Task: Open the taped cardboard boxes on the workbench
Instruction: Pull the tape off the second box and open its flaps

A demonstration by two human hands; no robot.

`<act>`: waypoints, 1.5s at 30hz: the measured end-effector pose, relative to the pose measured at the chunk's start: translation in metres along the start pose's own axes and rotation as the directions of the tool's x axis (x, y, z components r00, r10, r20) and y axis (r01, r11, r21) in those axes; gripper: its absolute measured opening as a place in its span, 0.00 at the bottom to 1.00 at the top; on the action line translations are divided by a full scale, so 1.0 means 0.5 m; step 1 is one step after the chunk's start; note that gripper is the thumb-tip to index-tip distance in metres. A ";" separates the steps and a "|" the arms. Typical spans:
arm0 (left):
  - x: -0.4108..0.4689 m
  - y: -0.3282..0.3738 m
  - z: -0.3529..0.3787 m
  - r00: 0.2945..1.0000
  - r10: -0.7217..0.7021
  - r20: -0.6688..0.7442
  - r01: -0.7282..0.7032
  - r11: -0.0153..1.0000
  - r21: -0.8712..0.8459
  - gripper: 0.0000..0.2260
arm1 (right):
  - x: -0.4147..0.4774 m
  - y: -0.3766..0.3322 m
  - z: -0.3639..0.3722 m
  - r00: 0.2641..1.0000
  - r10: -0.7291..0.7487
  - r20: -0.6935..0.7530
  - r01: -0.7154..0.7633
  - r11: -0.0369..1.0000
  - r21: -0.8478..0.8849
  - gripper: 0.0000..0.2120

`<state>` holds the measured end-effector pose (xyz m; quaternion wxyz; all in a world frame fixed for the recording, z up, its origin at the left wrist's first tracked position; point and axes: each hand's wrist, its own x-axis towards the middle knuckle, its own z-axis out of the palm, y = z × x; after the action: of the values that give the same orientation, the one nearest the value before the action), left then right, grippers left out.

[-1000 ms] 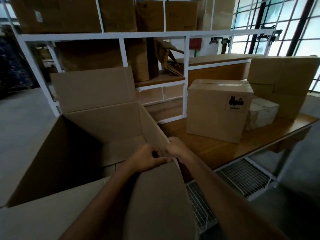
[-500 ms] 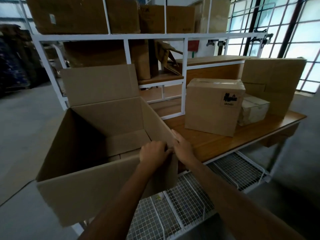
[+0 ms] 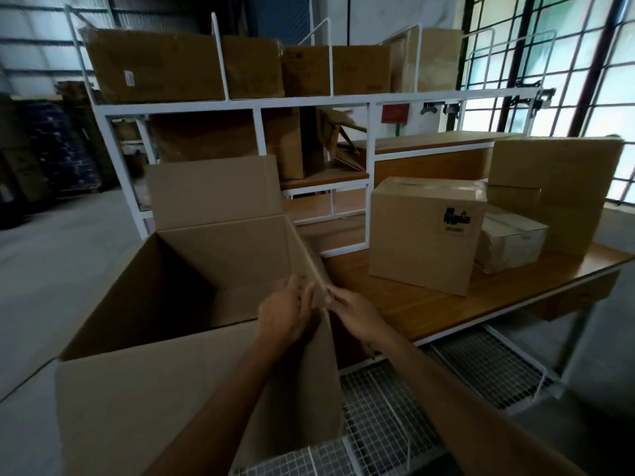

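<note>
A large brown cardboard box (image 3: 192, 389) stands open in front of me, its far flap upright and its inside dark. My left hand (image 3: 287, 312) and my right hand (image 3: 355, 314) meet at the box's near right corner, fingers curled on the top edge of its right wall. On the wooden workbench (image 3: 443, 307) to the right stands a taped box with a black logo label (image 3: 426, 231). Beside it lies a small pale taped box (image 3: 512, 243), and a bigger box (image 3: 556, 187) stands behind that.
A white metal shelf frame (image 3: 369, 187) holding several cardboard boxes rises behind the bench. A wire-mesh shelf (image 3: 395, 420) runs under the bench near my arms. Barred windows fill the right side; grey concrete floor lies to the left.
My view has pulled back and upward, so the big box looks lower and farther. Both hands stay at the box's right corner, and the near flap that hung by my arms now hangs down.
</note>
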<state>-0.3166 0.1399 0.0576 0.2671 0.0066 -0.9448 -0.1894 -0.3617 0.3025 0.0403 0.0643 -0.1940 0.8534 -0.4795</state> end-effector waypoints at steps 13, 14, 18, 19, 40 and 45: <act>0.206 0.310 0.131 0.947 0.210 -0.241 -0.276 0.919 -0.282 0.16 | -0.042 0.051 -0.410 0.911 -0.252 -0.326 0.111 0.912 -0.396 0.26; 0.220 0.330 0.143 0.944 0.215 -0.249 -0.284 0.915 -0.287 0.14 | -0.042 0.059 -0.438 0.905 -0.250 -0.345 0.103 0.914 -0.392 0.25; 0.279 0.397 0.183 0.940 0.232 -0.248 -0.306 0.897 -0.319 0.16 | -0.028 0.105 -0.531 0.863 -0.253 -0.438 0.066 0.914 -0.399 0.21; 0.296 0.407 0.195 0.942 0.235 -0.238 -0.305 0.897 -0.321 0.16 | -0.021 0.115 -0.551 0.856 -0.243 -0.457 0.054 0.921 -0.387 0.20; 0.800 0.466 0.471 0.945 0.304 -0.123 -0.324 0.923 -0.210 0.14 | 0.435 0.262 -0.854 0.801 -0.235 -0.551 -0.043 0.895 -0.444 0.10; 0.852 0.455 0.580 0.943 0.332 0.007 -0.316 0.903 -0.292 0.11 | 0.571 0.347 -0.903 0.964 0.090 -0.250 -0.243 0.677 -0.695 0.23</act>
<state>-0.8089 0.4054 0.1262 0.2664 -0.1946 -0.9024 -0.2772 -0.8037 0.6293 0.1559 -0.0572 -0.0770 0.9887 -0.1155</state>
